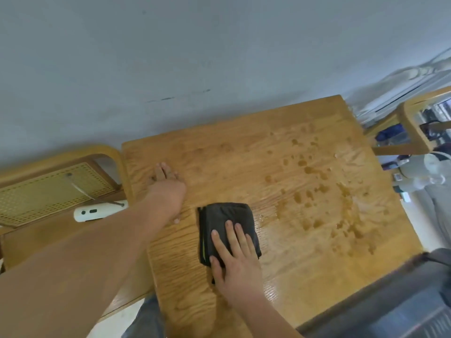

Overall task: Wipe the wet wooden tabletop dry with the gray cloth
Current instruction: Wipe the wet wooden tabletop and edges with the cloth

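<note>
Left hand (168,191) reaches out from the forearm closest to the lens and lies palm-down on the wooden tabletop (244,147) near its left edge. Its fingers are straight and it holds nothing; prob. a brace so the body can lean into the wipe.

Right hand (234,254) lies flat on the gray cloth (227,225), fingers straight and slightly spread, thumb along the cloth's left edge. It presses down rather than gripping, which suits pushing a pad across wood.

The cloth is folded into a thick rectangle, so there are more layers to soak w/. It sits flat on the table, approx mid-width and toward the near side, just right of the left hand and not touching it.

Water drops (310,170) and a glossy film cover the right and far-right of the top, starting just beside the cloth's right edge. Wood left of the cloth looks duller, i.e. likely drier. Most of the wet area seems not yet done, so the next strokes should go right and away.

Containers: none on the table. Left of it a cane-panel chair (48,191) carries a white gadget (100,212) w/ a thin cord. The view is too soft to tell what it is.
</note>
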`<state>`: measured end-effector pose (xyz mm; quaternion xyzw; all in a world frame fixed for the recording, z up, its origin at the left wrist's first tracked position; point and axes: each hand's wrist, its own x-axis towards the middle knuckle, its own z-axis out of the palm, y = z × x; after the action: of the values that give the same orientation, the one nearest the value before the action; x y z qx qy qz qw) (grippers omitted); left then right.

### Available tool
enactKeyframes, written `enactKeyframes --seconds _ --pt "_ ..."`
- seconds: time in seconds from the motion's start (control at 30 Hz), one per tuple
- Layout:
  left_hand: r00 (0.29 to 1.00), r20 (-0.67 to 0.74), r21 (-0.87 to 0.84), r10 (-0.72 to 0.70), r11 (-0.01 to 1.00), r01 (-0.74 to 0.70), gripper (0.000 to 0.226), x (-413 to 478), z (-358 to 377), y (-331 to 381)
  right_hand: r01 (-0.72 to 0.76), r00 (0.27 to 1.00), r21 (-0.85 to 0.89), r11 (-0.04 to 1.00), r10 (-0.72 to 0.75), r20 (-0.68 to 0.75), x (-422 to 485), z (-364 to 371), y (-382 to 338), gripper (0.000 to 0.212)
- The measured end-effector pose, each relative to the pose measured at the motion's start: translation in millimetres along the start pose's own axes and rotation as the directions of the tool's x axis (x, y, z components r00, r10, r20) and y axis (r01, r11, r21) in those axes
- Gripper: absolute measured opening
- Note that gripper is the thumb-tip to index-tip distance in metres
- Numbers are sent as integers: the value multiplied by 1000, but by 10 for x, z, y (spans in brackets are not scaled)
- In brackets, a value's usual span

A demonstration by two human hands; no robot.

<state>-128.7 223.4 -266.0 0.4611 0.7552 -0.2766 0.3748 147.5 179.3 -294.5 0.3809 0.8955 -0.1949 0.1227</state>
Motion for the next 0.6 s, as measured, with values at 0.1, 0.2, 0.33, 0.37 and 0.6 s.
enactKeyframes --seconds 0.1,0.2,0.33,0.37,0.6 --pt "995 -77 0 -65 998 66 122 -162 10 201 146 988 -69 987 -142 59 -130 -94 365 58" --pt "979 -202 -38 -19 999 11 104 -292 116 512 173 984 -117 978 -166 72 -39 -330 955 58" --pt "988 -146 -89 40 995 -53 127 -415 264 987 -89 992 -55 995 93 88 77 -521 1436 61" --pt "995 -89 -97 36 994 -44 139 -430 313 1093 -111 990 -49 993 115 86 36 -503 1451 61" --pt "988 -154 -165 -12 986 -14 156 -447 510 1213 32 989 -83 996 -20 144 -615 -184 1391 62"
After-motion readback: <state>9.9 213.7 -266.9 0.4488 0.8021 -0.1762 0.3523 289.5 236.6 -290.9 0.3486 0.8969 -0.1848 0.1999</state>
